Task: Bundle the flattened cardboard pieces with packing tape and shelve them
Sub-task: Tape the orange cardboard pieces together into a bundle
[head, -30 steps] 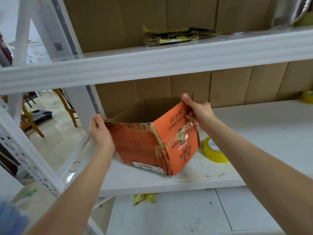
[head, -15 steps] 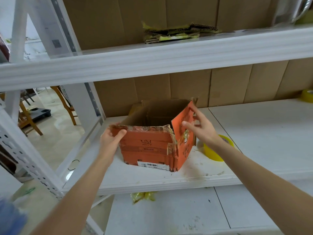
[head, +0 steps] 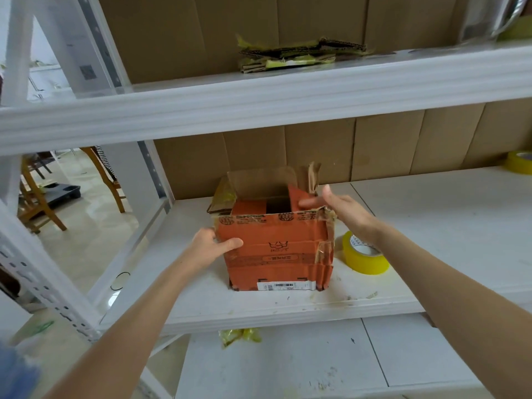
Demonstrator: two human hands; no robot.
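An orange cardboard box (head: pixel 273 251) stands upright and open-topped on the middle shelf (head: pixel 431 226), its flaps torn and taped. My left hand (head: pixel 211 249) grips its front left corner, thumb on the front face. My right hand (head: pixel 342 210) rests with spread fingers on the top right edge, fingertips over the opening. A roll of yellow packing tape (head: pixel 364 254) lies just right of the box. On the upper shelf sits a bundle of flattened cardboard (head: pixel 299 54) wrapped in yellow tape.
A second yellow tape roll (head: pixel 519 162) sits at the far right of the middle shelf. Crumpled yellow tape (head: pixel 240 335) lies on the lower shelf. Brown cardboard panels back the shelves. White uprights and wooden chairs stand at the left.
The box has been turned so its front face looks at me and squared up. My right hand let go of the orange flap and moved to the top right edge.
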